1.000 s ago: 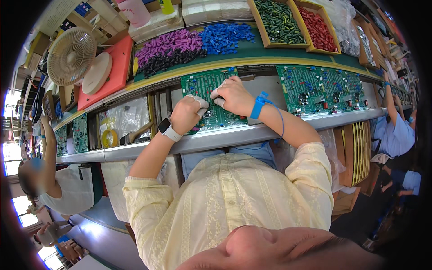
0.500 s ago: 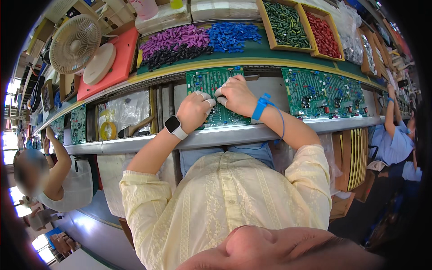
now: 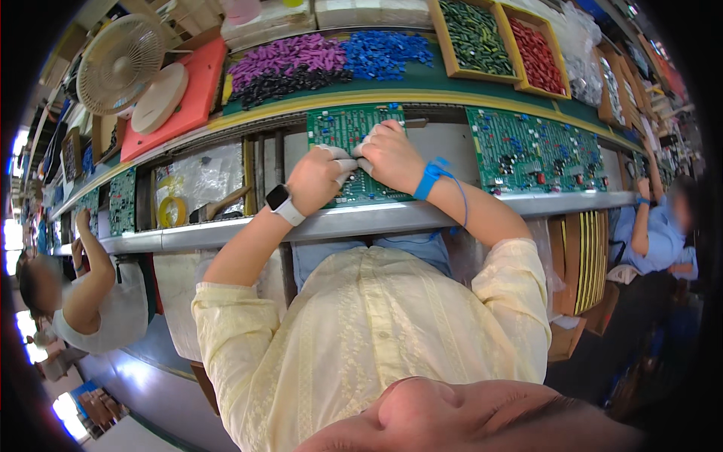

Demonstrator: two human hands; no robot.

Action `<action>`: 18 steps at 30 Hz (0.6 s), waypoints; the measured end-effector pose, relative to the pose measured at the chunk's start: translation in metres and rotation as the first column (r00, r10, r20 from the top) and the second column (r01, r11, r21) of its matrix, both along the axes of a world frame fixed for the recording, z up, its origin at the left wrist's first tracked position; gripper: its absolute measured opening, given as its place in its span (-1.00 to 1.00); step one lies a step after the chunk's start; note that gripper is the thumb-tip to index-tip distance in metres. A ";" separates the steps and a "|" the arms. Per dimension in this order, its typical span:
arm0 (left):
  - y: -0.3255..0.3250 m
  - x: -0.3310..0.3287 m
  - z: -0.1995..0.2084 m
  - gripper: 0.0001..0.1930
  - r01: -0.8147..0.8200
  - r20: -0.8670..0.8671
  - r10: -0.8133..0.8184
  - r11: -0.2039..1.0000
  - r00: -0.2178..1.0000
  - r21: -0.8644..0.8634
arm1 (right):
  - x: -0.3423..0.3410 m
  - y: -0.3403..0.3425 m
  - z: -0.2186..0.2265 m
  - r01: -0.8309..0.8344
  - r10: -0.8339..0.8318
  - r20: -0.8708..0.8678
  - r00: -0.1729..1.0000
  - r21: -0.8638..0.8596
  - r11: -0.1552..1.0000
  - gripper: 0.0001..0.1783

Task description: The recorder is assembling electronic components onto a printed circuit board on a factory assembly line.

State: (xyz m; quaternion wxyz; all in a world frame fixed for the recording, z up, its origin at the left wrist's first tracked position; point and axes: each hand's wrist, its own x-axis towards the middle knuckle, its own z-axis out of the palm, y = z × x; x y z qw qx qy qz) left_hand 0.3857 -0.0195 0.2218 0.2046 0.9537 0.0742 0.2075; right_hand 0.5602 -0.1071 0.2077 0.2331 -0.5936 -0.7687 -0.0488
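A green circuit board [image 3: 337, 125] full of small parts lies in front of me on the rail line. Over its middle, my left hand [image 3: 319, 178] bends its covered fingertips down to the board. My right hand [image 3: 388, 154] is beside it, its fingers drawn together and nearly meeting the left ones. White finger cots cover several fingertips on both hands. Whatever the fingertips pinch, if anything, is hidden under them. A watch is on my left wrist, and a blue wrist strap [image 3: 431, 179] with a cord is on my right.
More populated circuit boards [image 3: 520, 154] lie to the right. Behind the rail are piles of purple parts [image 3: 290, 60], black parts [image 3: 282, 88] and blue parts [image 3: 384, 54], plus boxes of green parts [image 3: 474, 38] and red parts [image 3: 538, 56]. A metal edge [image 3: 361, 217] runs in front; co-workers sit either side.
The whole view has shifted slightly left. Both my hands stay bent over the same board with only small finger movement. The co-worker at right has shifted their arms and head.
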 end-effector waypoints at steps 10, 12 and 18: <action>0.011 -0.031 0.031 -0.73 -0.151 0.104 0.160 0.985 0.982 -0.087 | 0.046 -0.075 0.067 0.277 -0.283 -0.139 0.949 -0.060 0.959 -0.56; 0.008 -0.026 0.040 -0.70 -0.096 0.068 0.099 0.995 0.993 -0.039 | 0.081 -0.162 0.097 0.418 -0.387 -0.202 0.900 0.145 0.897 -0.67; -0.006 -0.005 0.036 -0.69 -0.006 0.056 0.007 1.000 0.998 -0.004 | 0.122 -0.394 0.040 0.588 -0.922 -0.203 0.329 -0.720 0.369 -0.80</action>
